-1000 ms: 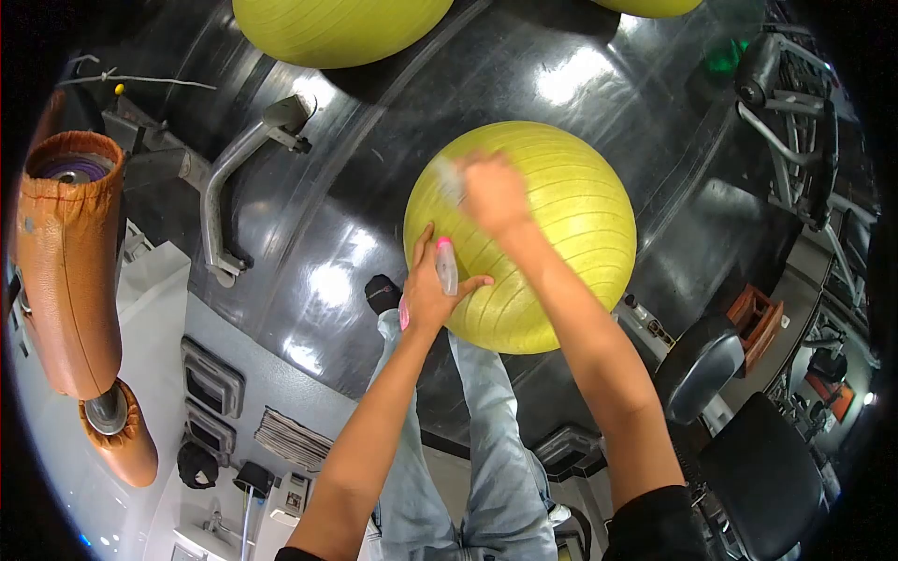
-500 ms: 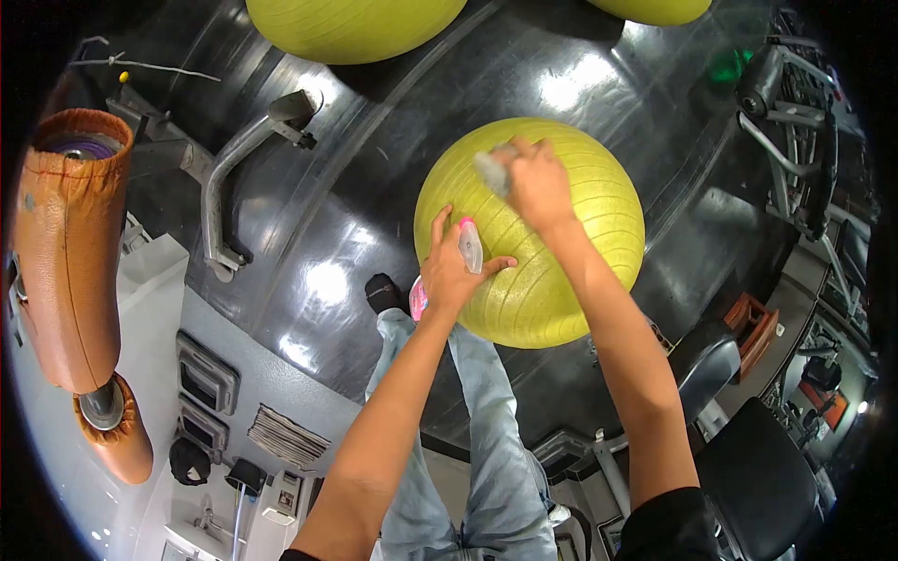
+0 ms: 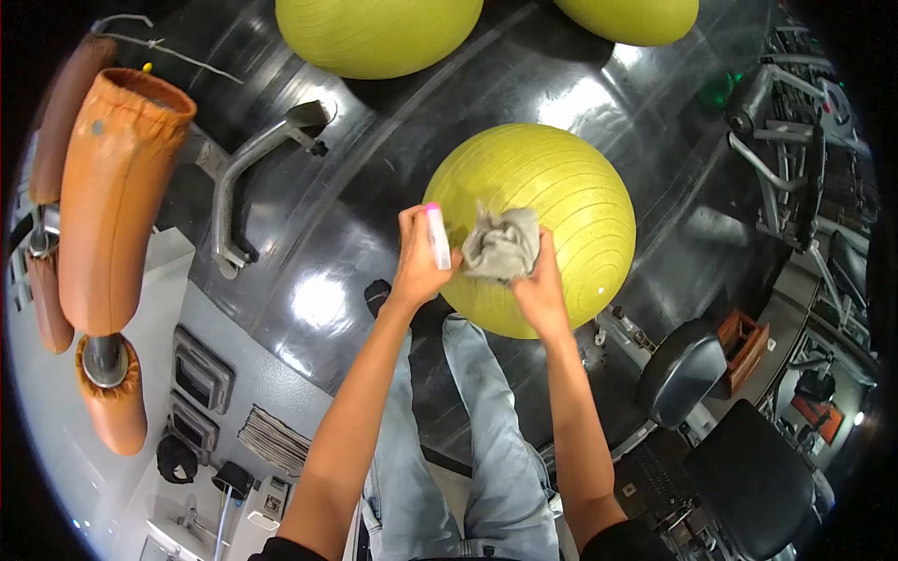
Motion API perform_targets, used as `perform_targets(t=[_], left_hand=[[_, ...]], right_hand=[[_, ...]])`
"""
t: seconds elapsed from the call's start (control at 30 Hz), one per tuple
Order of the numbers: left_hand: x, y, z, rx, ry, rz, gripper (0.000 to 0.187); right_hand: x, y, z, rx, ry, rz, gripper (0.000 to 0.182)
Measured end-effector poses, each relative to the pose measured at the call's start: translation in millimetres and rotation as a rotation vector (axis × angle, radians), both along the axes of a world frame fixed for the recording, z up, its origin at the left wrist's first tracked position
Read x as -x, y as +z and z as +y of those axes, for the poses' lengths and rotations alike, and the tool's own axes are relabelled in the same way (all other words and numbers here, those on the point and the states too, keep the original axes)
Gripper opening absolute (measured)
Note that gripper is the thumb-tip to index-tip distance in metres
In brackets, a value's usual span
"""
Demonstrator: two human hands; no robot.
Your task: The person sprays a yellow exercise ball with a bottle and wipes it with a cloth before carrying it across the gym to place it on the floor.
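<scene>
A large yellow-green exercise ball (image 3: 585, 206) with ridged rings sits on the dark floor in front of my legs. My left hand (image 3: 418, 262) is closed around a spray bottle (image 3: 437, 236) with a white and pink head, at the ball's left side; the hand hides the bottle's body. In my right hand (image 3: 543, 292) is a crumpled grey cloth (image 3: 503, 243), bunched up over the front of the ball. Cloth and bottle are close together, a small gap between them.
Two more exercise balls, one at the top middle (image 3: 379, 33) and one at the top right (image 3: 636, 17), lie farther off. A bent metal machine leg (image 3: 238, 182) and orange padded rollers (image 3: 117, 206) stand left. Black padded seats (image 3: 683, 374) and gym machines (image 3: 786, 159) line the right.
My right hand has drawn the cloth back and down from the ball's upper part, toward my left hand. The left hand has lifted off the ball and shifted left with the spray bottle.
</scene>
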State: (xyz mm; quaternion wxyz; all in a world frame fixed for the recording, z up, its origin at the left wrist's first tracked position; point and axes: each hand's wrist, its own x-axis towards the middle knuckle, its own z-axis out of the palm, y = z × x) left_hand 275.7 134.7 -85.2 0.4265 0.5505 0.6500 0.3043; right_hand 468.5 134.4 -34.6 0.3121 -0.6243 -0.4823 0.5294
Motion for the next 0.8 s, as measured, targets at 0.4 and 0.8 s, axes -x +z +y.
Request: perform_targets(t=[0.4, 0.8], left_hand=[[125, -47, -118, 0.017, 0.166, 0.177, 0.049], [151, -190, -98, 0.104, 0.316, 0.068, 0.058]], right_hand=[[142, -137, -78, 0.518, -0.295, 0.429, 0.056], [214, -289, -63, 0.352, -0.274, -0.141, 0.072]])
